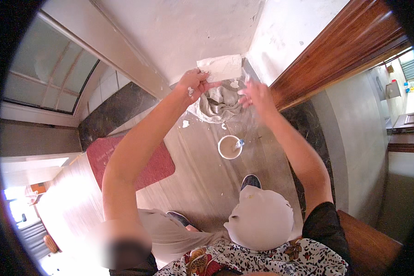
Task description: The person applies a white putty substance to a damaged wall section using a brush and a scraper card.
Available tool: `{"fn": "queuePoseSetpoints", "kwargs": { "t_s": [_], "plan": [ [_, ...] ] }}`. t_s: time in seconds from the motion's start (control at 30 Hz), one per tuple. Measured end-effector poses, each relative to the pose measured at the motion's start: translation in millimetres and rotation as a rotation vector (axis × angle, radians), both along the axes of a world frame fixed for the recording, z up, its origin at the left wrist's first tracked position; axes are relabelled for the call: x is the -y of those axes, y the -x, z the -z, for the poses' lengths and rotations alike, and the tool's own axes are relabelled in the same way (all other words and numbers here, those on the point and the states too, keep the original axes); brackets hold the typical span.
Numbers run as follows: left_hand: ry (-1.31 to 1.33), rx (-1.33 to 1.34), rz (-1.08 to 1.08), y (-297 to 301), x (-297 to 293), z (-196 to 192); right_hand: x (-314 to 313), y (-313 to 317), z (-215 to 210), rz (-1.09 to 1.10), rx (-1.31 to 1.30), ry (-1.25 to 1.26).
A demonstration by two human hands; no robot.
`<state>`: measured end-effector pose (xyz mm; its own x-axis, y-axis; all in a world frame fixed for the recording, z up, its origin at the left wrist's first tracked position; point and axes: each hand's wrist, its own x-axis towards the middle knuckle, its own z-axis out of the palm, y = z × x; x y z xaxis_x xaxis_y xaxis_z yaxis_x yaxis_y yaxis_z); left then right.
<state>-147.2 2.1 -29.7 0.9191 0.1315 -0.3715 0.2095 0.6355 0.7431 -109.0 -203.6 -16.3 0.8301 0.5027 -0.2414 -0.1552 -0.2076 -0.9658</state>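
Observation:
My left hand, smeared with white paste, grips the lower left edge of a white rectangular flat piece. The piece is held up by the wall corner. My right hand is raised just to the right of it; motion blurs its fingers, with whitish smears about them, so I cannot make out whether it holds anything. On the floor below both hands lies a crumpled greyish-white cloth with white lumps on it. Nearer to me, a white bucket holds a pale liquid and a blue-and-white handle.
A red mat lies on the floor to the left. White crumbs dot the floor by the cloth. A brown wooden door frame rises on the right. Close to me is a pale rounded thing, above a dark shoe.

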Motion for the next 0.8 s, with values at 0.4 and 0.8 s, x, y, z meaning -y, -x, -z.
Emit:
{"fn": "queuePoseSetpoints", "kwargs": {
  "t_s": [0.4, 0.8],
  "plan": [
    [0.317, 0.038, -0.061, -44.8, -22.7, -25.2, -83.1, -120.6, -3.8, -0.063, -0.414, -0.539],
    [0.667, 0.215, -0.114, -75.1, -33.8, -36.9, -110.0, -165.4, -26.3, -0.021, -0.606, -0.495]
  ]
}}
